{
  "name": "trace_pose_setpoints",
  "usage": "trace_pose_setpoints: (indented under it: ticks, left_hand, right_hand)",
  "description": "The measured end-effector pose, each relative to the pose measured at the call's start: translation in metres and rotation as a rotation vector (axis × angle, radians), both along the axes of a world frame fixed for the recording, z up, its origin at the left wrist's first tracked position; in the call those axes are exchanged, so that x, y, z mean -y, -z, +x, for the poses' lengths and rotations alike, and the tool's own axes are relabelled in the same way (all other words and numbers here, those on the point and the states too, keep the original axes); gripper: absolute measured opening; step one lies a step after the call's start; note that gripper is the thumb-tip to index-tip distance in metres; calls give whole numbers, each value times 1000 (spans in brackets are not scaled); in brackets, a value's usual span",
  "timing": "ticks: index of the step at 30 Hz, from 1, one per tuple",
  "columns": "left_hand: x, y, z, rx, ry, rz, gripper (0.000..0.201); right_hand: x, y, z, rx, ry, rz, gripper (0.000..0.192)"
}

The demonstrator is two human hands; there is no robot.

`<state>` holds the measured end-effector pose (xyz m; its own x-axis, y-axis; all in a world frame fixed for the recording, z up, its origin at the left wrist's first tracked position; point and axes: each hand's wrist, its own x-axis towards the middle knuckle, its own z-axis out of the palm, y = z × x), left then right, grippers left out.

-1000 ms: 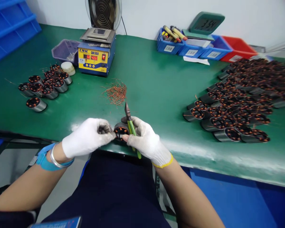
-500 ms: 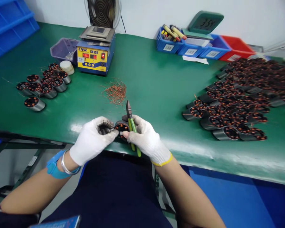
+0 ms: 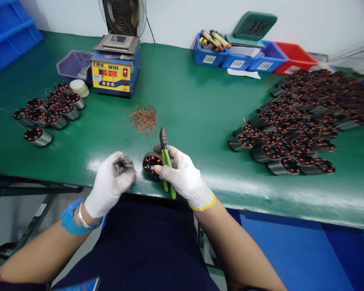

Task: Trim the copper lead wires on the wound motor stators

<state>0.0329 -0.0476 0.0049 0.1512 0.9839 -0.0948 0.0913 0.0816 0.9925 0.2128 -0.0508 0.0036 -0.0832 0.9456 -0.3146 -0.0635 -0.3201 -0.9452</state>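
Note:
My right hand, in a white glove, grips a motor stator at the front of the table. Copper windings show around its open end, and a thin wire sticks out on its left. The same hand holds green-handled side cutters, jaws pointing away from me. Just left of the stator, apart from it, my gloved left hand has its fingers curled in. Whatever may be between those fingertips is too small or blurred to make out. Behind the stator lies a pile of copper wire offcuts.
Several stators stand at left; a large group covers the right side. A blue and yellow solder pot stands at the back, beside a purple bin. Blue boxes, a red box and a clock line the wall.
My left hand has come away from the stator to the left. My right hand still holds the stator and cutters. The whole view has shifted slightly.

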Motion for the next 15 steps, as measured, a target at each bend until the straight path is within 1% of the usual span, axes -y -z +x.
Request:
trace_pose_setpoints:
  ticks: [2,3,4,5,6,8,9,10,11,13,14,15]
  left_hand:
    - [-2,1,3,-206,100,69,16]
    - [-4,2,4,-252,148,86,17]
    - [-6,2,4,-237,150,98,19]
    - [-9,2,4,-176,100,117,22]
    - [-13,2,3,-92,1,142,24]
    - [-22,0,-1,49,-253,242,25]
    - [-26,-2,-3,51,-333,310,24]
    - [-30,-5,-4,-21,-339,372,21]
    - [-32,-7,-4,-158,-281,419,18]
    - [-35,-11,0,-444,-83,468,16]
    - [-34,-11,2,-512,2,476,19]
    - [-33,-10,5,-519,45,488,24]
  right_hand:
    - [0,0,0,-18,8,10,55]
    - [0,0,0,-31,10,12,55]
    - [0,1,0,-41,11,11,54]
    - [1,2,0,-50,11,8,54]
    - [1,3,0,-59,13,5,54]
    - [1,4,0,-66,10,2,53]
    - [1,5,0,-66,5,6,53]
    - [2,5,0,-64,1,11,53]
    - [2,5,0,-59,-6,12,53]
    - [2,4,0,-51,-16,12,52]
    - [2,4,-1,-53,-17,12,52]
    - [2,3,-1,-62,-18,10,52]
